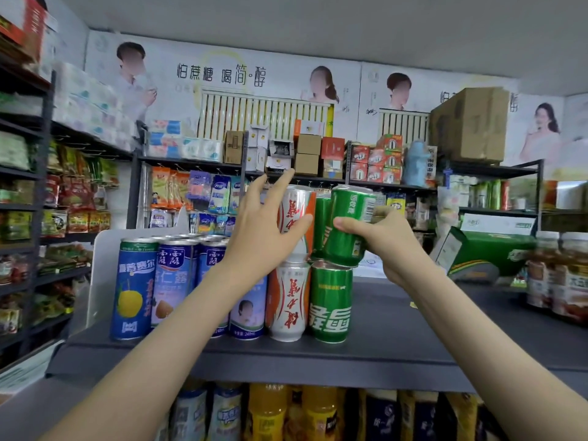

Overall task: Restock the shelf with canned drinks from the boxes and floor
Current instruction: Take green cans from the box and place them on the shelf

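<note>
On the dark grey shelf top (397, 326) stand blue cans (132, 288), a white-and-orange can (289, 300) and a green can (331, 302). A second layer sits on these. My right hand (381, 237) grips a tilted green can (346, 224) just above the lower green can, beside another upper green can (321, 218). My left hand (267, 224) has straight spread fingers, its thumb touching the upper white-and-orange can (294, 214).
A green carton (483, 249) lies at the right back of the shelf top, with jars (560, 275) at the far right. Bottles fill the shelf below (286, 412). Snack racks line the left wall; boxes crowd the far shelves.
</note>
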A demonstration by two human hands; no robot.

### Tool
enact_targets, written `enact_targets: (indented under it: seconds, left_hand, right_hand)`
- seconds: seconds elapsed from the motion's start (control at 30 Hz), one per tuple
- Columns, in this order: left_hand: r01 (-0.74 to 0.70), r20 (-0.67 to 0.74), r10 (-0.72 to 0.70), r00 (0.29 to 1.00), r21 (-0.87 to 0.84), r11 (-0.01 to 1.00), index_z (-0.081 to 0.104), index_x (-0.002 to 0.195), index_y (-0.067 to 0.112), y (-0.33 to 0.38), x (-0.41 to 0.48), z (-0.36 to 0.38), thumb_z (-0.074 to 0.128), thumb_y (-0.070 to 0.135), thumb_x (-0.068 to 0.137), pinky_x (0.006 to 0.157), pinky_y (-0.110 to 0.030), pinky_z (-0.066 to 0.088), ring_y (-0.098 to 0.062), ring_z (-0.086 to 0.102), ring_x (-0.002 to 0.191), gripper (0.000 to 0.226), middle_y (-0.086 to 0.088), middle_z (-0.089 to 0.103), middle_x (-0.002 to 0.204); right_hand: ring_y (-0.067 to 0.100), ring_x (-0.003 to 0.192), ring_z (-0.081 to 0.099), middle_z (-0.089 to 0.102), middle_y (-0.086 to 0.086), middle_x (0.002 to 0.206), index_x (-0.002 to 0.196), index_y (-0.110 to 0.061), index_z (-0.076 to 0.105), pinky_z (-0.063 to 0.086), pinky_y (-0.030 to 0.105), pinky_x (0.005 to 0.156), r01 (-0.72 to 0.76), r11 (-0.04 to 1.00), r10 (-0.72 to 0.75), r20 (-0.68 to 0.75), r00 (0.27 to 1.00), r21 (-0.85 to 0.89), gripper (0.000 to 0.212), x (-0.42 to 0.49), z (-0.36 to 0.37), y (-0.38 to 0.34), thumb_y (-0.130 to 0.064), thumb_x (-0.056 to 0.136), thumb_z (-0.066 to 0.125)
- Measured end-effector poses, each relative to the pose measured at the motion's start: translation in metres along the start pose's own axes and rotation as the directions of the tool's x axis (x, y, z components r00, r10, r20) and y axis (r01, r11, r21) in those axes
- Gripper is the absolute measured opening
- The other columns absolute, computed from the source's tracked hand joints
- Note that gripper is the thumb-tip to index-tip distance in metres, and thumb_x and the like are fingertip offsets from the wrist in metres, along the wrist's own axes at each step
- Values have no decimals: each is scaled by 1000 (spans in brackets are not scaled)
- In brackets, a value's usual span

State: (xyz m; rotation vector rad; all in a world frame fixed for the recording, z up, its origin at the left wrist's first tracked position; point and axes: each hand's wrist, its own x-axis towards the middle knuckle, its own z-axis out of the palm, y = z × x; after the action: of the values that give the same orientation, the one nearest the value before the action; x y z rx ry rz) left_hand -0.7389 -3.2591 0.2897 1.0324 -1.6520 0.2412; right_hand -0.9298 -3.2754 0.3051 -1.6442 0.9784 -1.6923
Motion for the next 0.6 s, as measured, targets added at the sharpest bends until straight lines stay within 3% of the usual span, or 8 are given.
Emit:
enact_targets:
  seconds: [0.1, 0.27, 0.4, 0.5, 0.6]
  left_hand:
    - [12, 15, -12, 1000, -7, 1000, 16, 146, 47, -6, 5, 3, 55, 53, 87, 113, -50, 26, -23, 16, 143, 71, 0, 12, 156]
    - [-7, 22, 7, 1000, -23, 1000, 23, 146, 39, -13, 10, 5, 58, 51, 86, 107, -38, 31, -19, 29, 137, 71, 0, 24, 152]
    - [-14, 35, 17, 999, -85, 996, 27, 146, 37, -18, 10, 6, 61, 45, 87, 100, -31, 33, -16, 39, 130, 68, 3, 36, 146]
    - [-23, 56, 30, 998, -127, 992, 23, 147, 37, -21, 8, 9, 63, 40, 87, 100, -29, 35, -12, 41, 127, 72, 3, 36, 147]
    - [-39, 44, 45, 998, -135, 990, 21, 147, 36, -19, 7, 11, 63, 35, 88, 94, -22, 31, -2, 37, 118, 73, 3, 34, 147]
  right_hand:
    - [21, 82, 70, 70, 9, 94, 95, -10, 54, 57, 37, 72, 6, 1000, -6, -3, 1000, -22, 46, 7, 8, 2, -14, 63, 86]
    - [21, 86, 69, 69, 8, 101, 112, -6, 54, 58, 37, 74, 3, 997, -4, -7, 1000, -83, 64, 13, 17, 6, -22, 61, 88]
    - [12, 82, 62, 60, 1, 97, 112, -12, 43, 48, 22, 62, 19, 995, -21, -20, 1000, -98, 59, 9, 19, 10, -24, 70, 83]
    - [5, 84, 56, 53, -7, 97, 127, -12, 39, 43, 18, 62, 43, 991, -45, -9, 999, -125, 68, 7, 20, 12, -28, 74, 79]
    - [3, 88, 56, 56, -7, 104, 131, -13, 38, 44, 18, 66, 65, 984, -67, -4, 998, -165, 70, 4, 21, 16, -32, 75, 77]
